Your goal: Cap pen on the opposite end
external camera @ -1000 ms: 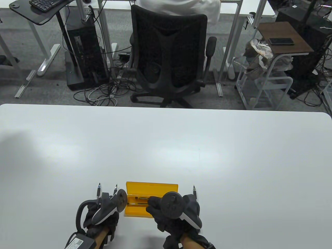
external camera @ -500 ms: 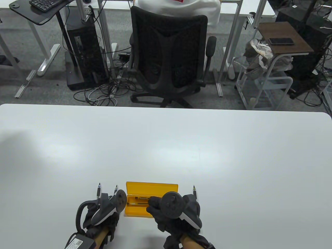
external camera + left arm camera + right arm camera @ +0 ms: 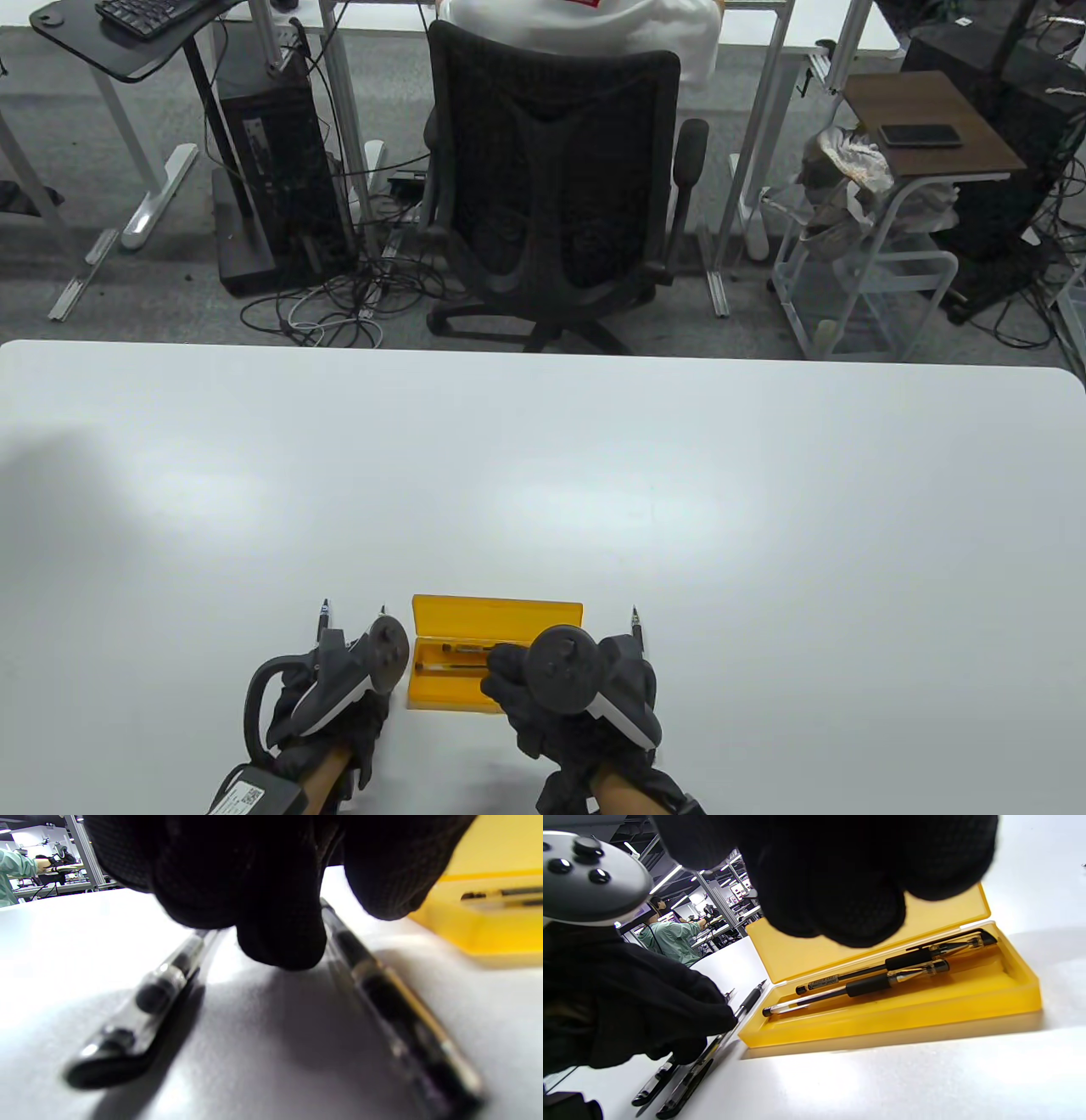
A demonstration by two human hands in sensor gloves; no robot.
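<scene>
Two black pens lie side by side on the white table under my left hand (image 3: 339, 688); their tips (image 3: 323, 618) (image 3: 379, 615) stick out beyond it. In the left wrist view my fingertips (image 3: 280, 938) hang low between the left pen (image 3: 140, 1014) and the right pen (image 3: 398, 1010), gripping neither. My right hand (image 3: 509, 675) hovers over the open yellow pen case (image 3: 496, 624), fingers (image 3: 857, 916) curled and empty. Two black pens (image 3: 878, 982) lie in the case. A third loose pen (image 3: 635, 626) lies to the right of my right hand.
The case lid (image 3: 840, 942) stands open at the far side. The table's near edge is just behind both hands. An office chair (image 3: 551, 195) and desks stand beyond the table's far edge.
My left hand has shifted slightly left and toward me over the two pens. The right hand and the case have not moved.
</scene>
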